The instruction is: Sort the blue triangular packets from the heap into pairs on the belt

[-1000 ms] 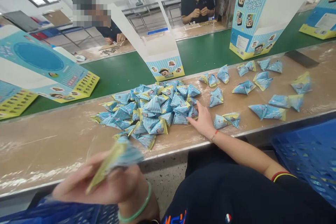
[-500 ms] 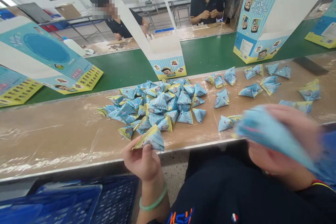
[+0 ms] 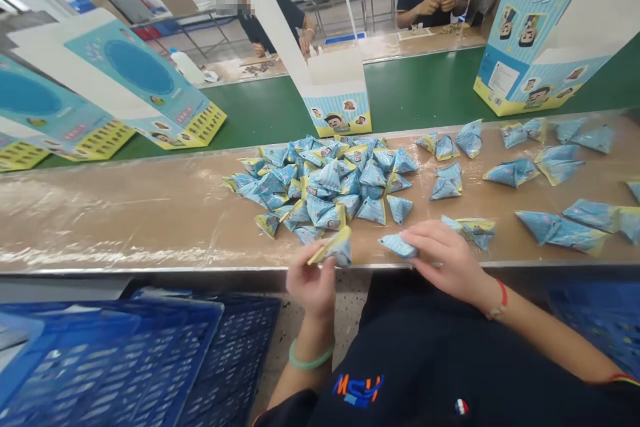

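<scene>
Between the thumb and fingers of my left hand (image 3: 314,283) is a blue and yellow pyramid-shaped packet (image 3: 340,248), raised over the table's front edge. My right hand (image 3: 453,260) pinches another blue packet (image 3: 397,245) by one end, a little to the right of the first. The two packets are apart. Just beyond my hands lies a heap of similar packets (image 3: 325,177). Close behind my right hand a few packets (image 3: 475,230) rest on the table, partly covered by the hand.
More packets (image 3: 510,172) lie in small groups at the right of the brown table (image 3: 125,220). Printed open cartons (image 3: 343,113) stand on the green belt (image 3: 415,80). Blue crates (image 3: 110,360) sit below at the left. Two people work across the belt.
My right hand has moved left and down to the table's front edge with a packet. My left hand keeps its packet, now turned more edge-on. The whole view has shifted.
</scene>
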Tool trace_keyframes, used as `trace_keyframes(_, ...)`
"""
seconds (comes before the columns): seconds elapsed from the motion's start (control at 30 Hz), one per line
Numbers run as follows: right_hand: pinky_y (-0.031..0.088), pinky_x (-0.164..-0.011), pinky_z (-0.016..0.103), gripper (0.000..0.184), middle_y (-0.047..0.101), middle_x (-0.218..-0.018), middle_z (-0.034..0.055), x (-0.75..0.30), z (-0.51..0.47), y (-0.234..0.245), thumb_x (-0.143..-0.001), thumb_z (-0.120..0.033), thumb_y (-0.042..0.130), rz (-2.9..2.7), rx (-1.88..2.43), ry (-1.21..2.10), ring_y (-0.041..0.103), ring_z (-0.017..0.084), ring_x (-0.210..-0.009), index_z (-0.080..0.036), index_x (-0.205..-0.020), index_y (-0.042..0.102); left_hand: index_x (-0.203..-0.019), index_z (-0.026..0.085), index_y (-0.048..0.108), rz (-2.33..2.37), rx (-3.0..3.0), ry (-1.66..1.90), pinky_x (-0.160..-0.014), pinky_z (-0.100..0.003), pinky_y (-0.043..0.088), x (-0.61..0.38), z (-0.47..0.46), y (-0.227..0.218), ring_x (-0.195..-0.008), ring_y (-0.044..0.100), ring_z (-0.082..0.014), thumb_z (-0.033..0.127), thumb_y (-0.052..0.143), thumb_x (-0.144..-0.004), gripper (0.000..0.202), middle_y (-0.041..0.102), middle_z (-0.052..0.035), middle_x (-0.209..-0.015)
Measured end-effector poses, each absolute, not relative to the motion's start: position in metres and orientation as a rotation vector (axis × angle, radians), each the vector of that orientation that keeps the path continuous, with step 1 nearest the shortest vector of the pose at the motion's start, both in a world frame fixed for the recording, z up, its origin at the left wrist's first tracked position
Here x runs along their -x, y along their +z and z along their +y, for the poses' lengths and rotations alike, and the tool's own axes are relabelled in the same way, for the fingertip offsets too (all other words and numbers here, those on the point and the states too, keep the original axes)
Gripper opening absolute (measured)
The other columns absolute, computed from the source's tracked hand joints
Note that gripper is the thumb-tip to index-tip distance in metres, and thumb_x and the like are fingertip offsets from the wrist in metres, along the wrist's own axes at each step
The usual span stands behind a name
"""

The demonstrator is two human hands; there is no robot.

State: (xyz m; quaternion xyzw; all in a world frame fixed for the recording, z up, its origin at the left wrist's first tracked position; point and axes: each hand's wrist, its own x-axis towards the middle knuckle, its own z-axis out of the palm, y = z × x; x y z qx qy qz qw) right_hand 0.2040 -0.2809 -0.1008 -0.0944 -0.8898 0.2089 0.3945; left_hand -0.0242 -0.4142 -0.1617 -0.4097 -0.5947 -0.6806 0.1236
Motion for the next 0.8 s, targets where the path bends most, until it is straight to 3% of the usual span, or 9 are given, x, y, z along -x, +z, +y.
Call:
trace_keyframes(0.1, 0.056, -0.097, 0.047, 0.032, 0.069, -0.119, 0.011, -0.199, -0.278, -0.132, -0.097, -0.013, 0.055, -2.359, 0.286, 0.584, 0.064, 0.026, -0.114, -0.02, -0.128, 0.059, -0.107, 0.021, 0.069, -1.91, 1.429, -1.833, -0.075, -0.03, 0.058, 0.017, -0.416, -0.171, -0.088, 0.071, -0.0184, 0.023, 0.071, -0.086, 0.021, 0.074, -0.0053, -0.099)
trace_keyframes(0.23, 0.052, -0.104, 0.056, 0.028, 0.069, -0.123, 0.0117, -0.185, -0.277, -0.163, -0.094, -0.012, 0.053, -2.4, 0.343, 0.627, 0.057, 0.031, -0.128, -0.019, -0.12, 0.061, -0.106, 0.019, 0.07, -2.184, 1.658, -1.745, -0.058, -0.024, 0.052, 0.007, -0.405, -0.174, -0.067, 0.062, -0.0124, 0.03, 0.068, -0.09, 0.02, 0.072, -0.006, -0.095)
trace_keyframes(0.3, 0.048, -0.108, 0.058, 0.028, 0.067, -0.128, 0.0117, -0.182, -0.279, -0.165, -0.092, -0.011, 0.052, -2.402, 0.375, 0.613, 0.051, 0.032, -0.136, -0.019, -0.117, 0.062, -0.11, 0.018, 0.07, -2.257, 1.774, -1.752, -0.061, -0.026, 0.053, 0.004, -0.401, -0.174, -0.067, 0.061, -0.0131, 0.036, 0.065, -0.092, 0.025, 0.072, -0.0076, -0.097)
trace_keyframes(0.4, 0.046, -0.109, 0.061, 0.03, 0.06, -0.138, 0.0144, -0.188, -0.278, -0.146, -0.093, -0.019, 0.057, -2.383, 0.432, 0.542, 0.044, 0.034, -0.14, -0.018, -0.123, 0.062, -0.12, 0.019, 0.068, -2.216, 1.869, -1.754, -0.077, -0.034, 0.057, 0.008, -0.396, -0.172, -0.086, 0.068, -0.0194, 0.042, 0.051, -0.099, 0.036, 0.072, -0.0115, -0.108)
trace_keyframes(0.53, 0.053, -0.099, 0.049, 0.029, 0.063, -0.127, 0.0141, -0.196, -0.259, -0.09, -0.098, -0.022, 0.056, -2.414, 0.441, 0.423, 0.058, 0.029, -0.118, -0.018, -0.126, 0.064, -0.123, 0.019, 0.067, -2.101, 1.86, -1.47, -0.093, -0.04, 0.055, 0.036, -0.376, -0.149, -0.104, 0.067, -0.0234, 0.038, 0.048, -0.1, 0.035, 0.07, -0.0127, -0.118)
trace_keyframes(0.67, 0.048, -0.076, 0.032, 0.032, 0.066, -0.101, 0.0107, -0.17, -0.218, -0.06, -0.093, -0.008, 0.056, -2.861, 0.423, 0.056, 0.061, 0.023, -0.09, -0.019, -0.119, 0.071, -0.127, 0.024, 0.067, -2.02, 2.295, -0.692, -0.093, -0.036, 0.055, 0.062, -0.331, -0.112, -0.108, 0.066, -0.0227, 0.016, 0.056, -0.091, 0.039, 0.067, -0.0094, -0.126)
trace_keyframes(0.8, 0.041, -0.066, 0.029, 0.021, 0.068, -0.091, 0.0109, -0.134, -0.192, -0.065, -0.089, -0.009, 0.066, -3.244, 0.4, -0.097, 0.063, 0.022, -0.079, -0.017, -0.106, 0.076, -0.119, 0.021, 0.07, -1.926, 2.468, -0.092, -0.083, -0.036, 0.055, 0.064, -0.297, -0.098, -0.094, 0.065, -0.0244, 0.009, 0.063, -0.08, 0.041, 0.07, -0.0083, -0.105)
